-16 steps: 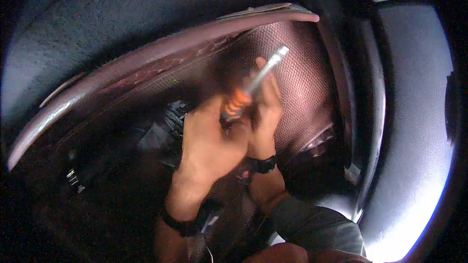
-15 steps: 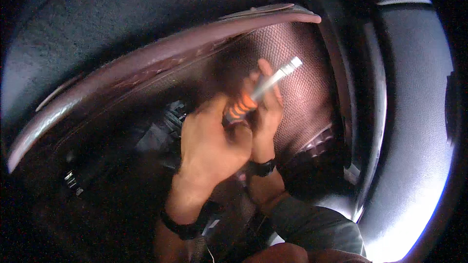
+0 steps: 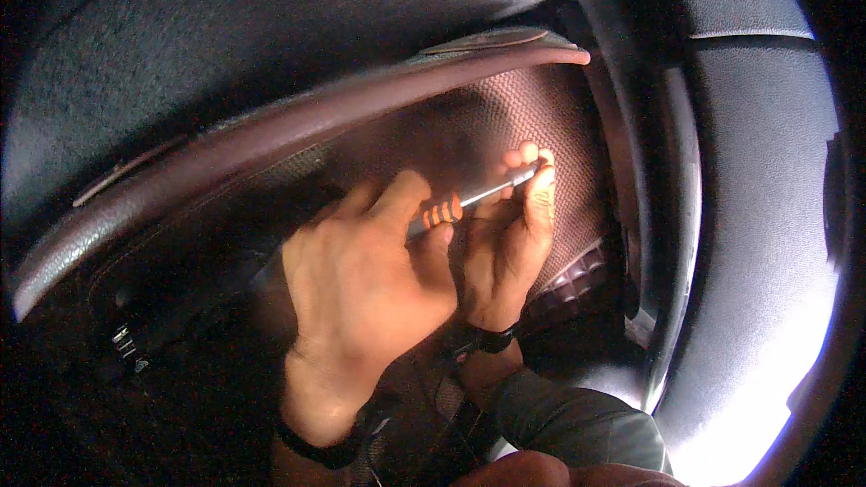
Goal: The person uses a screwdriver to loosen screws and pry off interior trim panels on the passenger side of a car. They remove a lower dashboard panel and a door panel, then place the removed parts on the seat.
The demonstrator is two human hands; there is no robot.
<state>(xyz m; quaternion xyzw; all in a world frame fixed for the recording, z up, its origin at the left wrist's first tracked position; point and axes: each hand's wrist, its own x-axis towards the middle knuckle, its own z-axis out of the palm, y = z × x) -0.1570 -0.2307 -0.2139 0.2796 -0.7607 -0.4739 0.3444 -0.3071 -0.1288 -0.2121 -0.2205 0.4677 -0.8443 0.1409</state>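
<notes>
Fingers (image 3: 401, 201) of the left hand (image 3: 361, 284) wrap the orange-striped handle (image 3: 443, 213) of a slim tool (image 3: 487, 194), I see on my feed; its silver shaft runs rightward from them, and the right hand (image 3: 505, 257) pinches its far end. Behind those fingertips lies a brown textured surface (image 3: 582, 189).

My left grip (image 3: 365, 284), back of the hand up, curls around the handle (image 3: 443, 213) of an orange-and-dark hand tool (image 3: 456, 208). Its thin silver shaft (image 3: 487, 193) slants over to my right grip (image 3: 505, 257), where fingertips and thumb pinch the thicker end. Black bands circle both of my 2 wrists, just below the grips. A brown raised rim (image 3: 316, 120) arcs beyond both grips; a brown woven surface (image 3: 577, 153) lies behind my right grip, with a grey panel (image 3: 767, 180) farther to that grip's right.
</notes>
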